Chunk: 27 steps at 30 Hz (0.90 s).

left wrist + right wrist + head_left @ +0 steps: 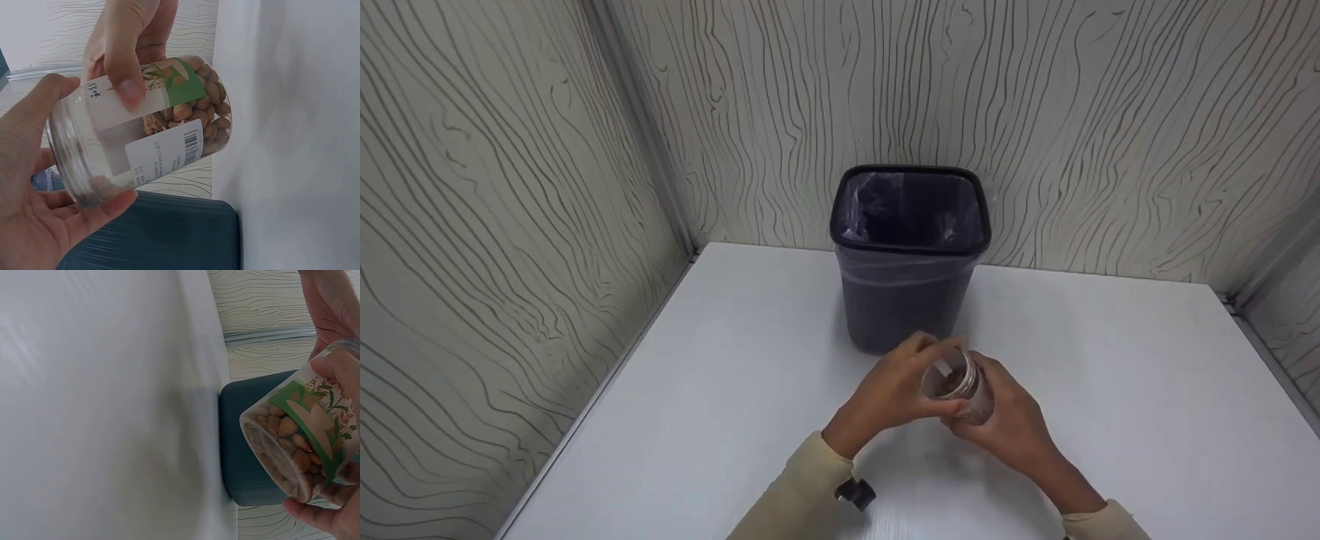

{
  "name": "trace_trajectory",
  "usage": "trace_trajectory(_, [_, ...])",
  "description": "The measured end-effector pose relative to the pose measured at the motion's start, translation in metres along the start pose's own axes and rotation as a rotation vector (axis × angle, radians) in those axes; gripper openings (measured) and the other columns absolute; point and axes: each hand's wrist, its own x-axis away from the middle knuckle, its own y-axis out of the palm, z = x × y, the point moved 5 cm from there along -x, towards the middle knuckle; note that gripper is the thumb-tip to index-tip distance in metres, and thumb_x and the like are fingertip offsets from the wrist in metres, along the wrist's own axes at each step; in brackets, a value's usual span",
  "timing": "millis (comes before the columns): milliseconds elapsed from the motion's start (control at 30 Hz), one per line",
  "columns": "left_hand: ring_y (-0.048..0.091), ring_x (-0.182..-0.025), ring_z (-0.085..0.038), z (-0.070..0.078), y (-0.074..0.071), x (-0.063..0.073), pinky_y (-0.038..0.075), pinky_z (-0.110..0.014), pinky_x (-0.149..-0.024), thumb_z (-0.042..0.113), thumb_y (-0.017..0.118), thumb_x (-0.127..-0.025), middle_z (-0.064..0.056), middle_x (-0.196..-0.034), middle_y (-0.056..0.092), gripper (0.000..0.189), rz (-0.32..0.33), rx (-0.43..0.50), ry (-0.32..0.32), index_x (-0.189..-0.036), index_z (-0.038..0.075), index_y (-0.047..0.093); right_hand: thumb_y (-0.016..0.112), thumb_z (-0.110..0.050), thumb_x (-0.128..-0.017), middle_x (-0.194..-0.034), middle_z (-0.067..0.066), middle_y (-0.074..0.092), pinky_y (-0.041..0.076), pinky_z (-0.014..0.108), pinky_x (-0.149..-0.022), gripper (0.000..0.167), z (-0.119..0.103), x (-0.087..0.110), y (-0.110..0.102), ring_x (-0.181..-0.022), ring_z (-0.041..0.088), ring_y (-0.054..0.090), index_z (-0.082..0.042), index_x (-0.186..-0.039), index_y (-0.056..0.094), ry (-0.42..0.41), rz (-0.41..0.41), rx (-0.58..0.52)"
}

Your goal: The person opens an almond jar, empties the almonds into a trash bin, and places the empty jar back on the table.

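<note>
A clear jar of almonds (979,401), tilted, is held above the table between both hands. In the left wrist view the jar (163,154) lies nearly sideways, its nuts gathered toward the base. My left hand (889,390) curls its thumb and fingers around the ridged, clear mouth end. The body is gripped by my right hand (1014,416), its thumb pressing on the printed label. Green and white artwork with a leaf pattern shows on the jar (315,416) in the right wrist view. Whether a clear lid covers the mouth, I cannot tell.
Just beyond the hands, a dark bin (904,300) with a clear plastic liner stands on the white table (720,360). Wood-grain patterned panels (780,112) rise behind the table and at its sides.
</note>
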Motion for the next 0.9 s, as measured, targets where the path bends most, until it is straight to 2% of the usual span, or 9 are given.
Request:
trace_trajectory(133, [0.063,-0.096,-0.014,-0.004,0.000,0.000,0.048,-0.015,-0.085,0.046,0.083,-0.083,-0.004,-0.117,0.059,0.076,0.005,0.041,-0.031,-0.148,0.022,0.053,0.095,-0.028,-0.070,-0.140,0.008,0.059,0.055,0.050,-0.087,0.096,0.000,0.001,0.001,-0.119,0.025,0.061,-0.008,-0.150,0.047,-0.020,0.026,-0.003])
trace_trajectory(200, [0.064,-0.098,-0.015,-0.006,-0.001,-0.001,0.049,-0.016,-0.086,0.046,0.082,-0.084,-0.004,-0.119,0.059,0.075,0.009,0.073,-0.061,-0.149,0.022,0.052,0.095,-0.029,-0.070,-0.141,0.006,0.058,0.054,0.045,-0.089,0.096,-0.001,0.001,0.000,-0.122,0.024,0.060,-0.010,-0.151,0.047,-0.033,0.052,-0.002])
trace_trajectory(267, [0.064,-0.101,-0.015,-0.008,-0.002,-0.002,0.050,-0.017,-0.088,0.046,0.082,-0.084,-0.003,-0.121,0.059,0.075,0.010,0.103,-0.094,-0.149,0.023,0.052,0.096,-0.027,-0.070,-0.144,0.004,0.057,0.050,0.032,-0.096,0.097,-0.001,0.001,-0.001,-0.126,0.023,0.058,-0.014,-0.153,0.047,-0.048,0.077,-0.004])
trace_trajectory(367, [0.063,-0.105,-0.015,-0.010,-0.004,-0.002,0.050,-0.020,-0.090,0.046,0.081,-0.085,-0.004,-0.123,0.060,0.075,0.020,0.160,-0.127,-0.150,0.024,0.051,0.097,-0.024,-0.068,-0.147,0.003,0.055,0.038,0.013,-0.103,0.101,-0.002,0.002,-0.003,-0.130,0.024,0.055,-0.019,-0.155,0.045,-0.083,0.107,-0.009])
trace_trajectory(433, [0.063,-0.107,-0.016,-0.011,-0.005,-0.002,0.052,-0.022,-0.091,0.045,0.082,-0.085,-0.005,-0.123,0.061,0.075,0.029,0.200,-0.137,-0.149,0.022,0.052,0.097,-0.022,-0.068,-0.149,0.003,0.054,0.031,0.005,-0.103,0.103,-0.004,0.002,-0.003,-0.130,0.026,0.055,-0.021,-0.156,0.043,-0.115,0.123,-0.021])
trace_trajectory(600, [0.062,-0.108,-0.016,-0.012,-0.006,-0.003,0.054,-0.026,-0.091,0.042,0.083,-0.084,-0.009,-0.124,0.062,0.074,0.048,0.268,-0.144,-0.148,0.021,0.053,0.098,-0.016,-0.065,-0.149,0.006,0.054,0.034,0.008,-0.105,0.105,-0.009,0.002,-0.006,-0.128,0.028,0.055,-0.015,-0.155,0.044,-0.219,0.174,-0.035])
trace_trajectory(767, [0.062,-0.108,-0.016,-0.012,-0.006,-0.003,0.053,-0.024,-0.090,0.039,0.084,-0.084,-0.008,-0.123,0.062,0.074,0.063,0.271,-0.141,-0.147,0.018,0.054,0.098,-0.011,-0.062,-0.147,0.010,0.055,0.037,0.013,-0.107,0.103,-0.011,0.002,-0.008,-0.129,0.024,0.056,-0.006,-0.152,0.047,-0.319,0.222,-0.045])
trace_trajectory(900, [0.062,-0.109,-0.015,-0.011,-0.007,-0.004,0.053,-0.022,-0.090,0.039,0.084,-0.083,-0.005,-0.123,0.061,0.073,0.066,0.282,-0.147,-0.147,0.019,0.054,0.096,-0.015,-0.067,-0.147,0.013,0.055,0.038,0.018,-0.109,0.097,-0.010,0.002,-0.009,-0.133,0.021,0.054,-0.001,-0.150,0.048,-0.387,0.241,-0.069])
